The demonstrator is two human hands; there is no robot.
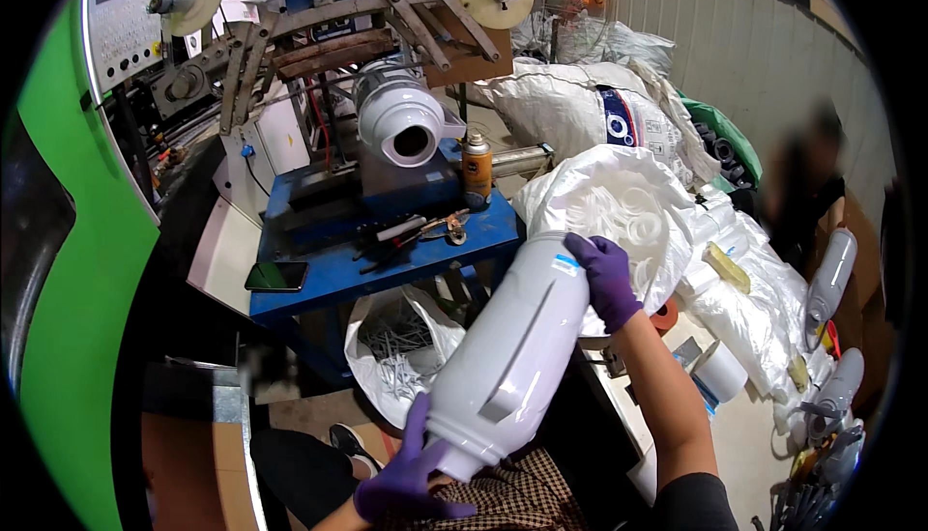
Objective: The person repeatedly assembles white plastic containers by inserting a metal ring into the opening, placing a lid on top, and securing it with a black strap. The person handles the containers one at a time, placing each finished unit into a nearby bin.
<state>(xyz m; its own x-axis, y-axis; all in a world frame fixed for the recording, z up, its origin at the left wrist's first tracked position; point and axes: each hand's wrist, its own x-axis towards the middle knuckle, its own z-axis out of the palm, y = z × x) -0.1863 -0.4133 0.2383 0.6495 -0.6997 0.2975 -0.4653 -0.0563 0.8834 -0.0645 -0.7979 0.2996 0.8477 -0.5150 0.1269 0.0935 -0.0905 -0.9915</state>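
We judge the step in hand to be the steadying of the plastic casing (512,352), which lies aslant between our two hands, above the checked cloth (532,494), its upper end away from us and to the right. To do this well, we carry the weight at both ends, leave the glossy side wall free of contact, and turn both wrists together so that neither end slips. We should hold it clear of the blue bench (333,285) and of the open sack (541,190) of white rings, since a knock could mark the finish. So slick a surface may slide; a firm, unstrained hold is advised. The purple-gloved right hand (607,280) is clamped on the upper rim beside the blue sticker (566,263); the fingers behind the rim are hidden, so we cannot tell how they bear. The left hand (411,492) is spread wide around the narrow lower end, gripping it, with some fingers passing beneath.
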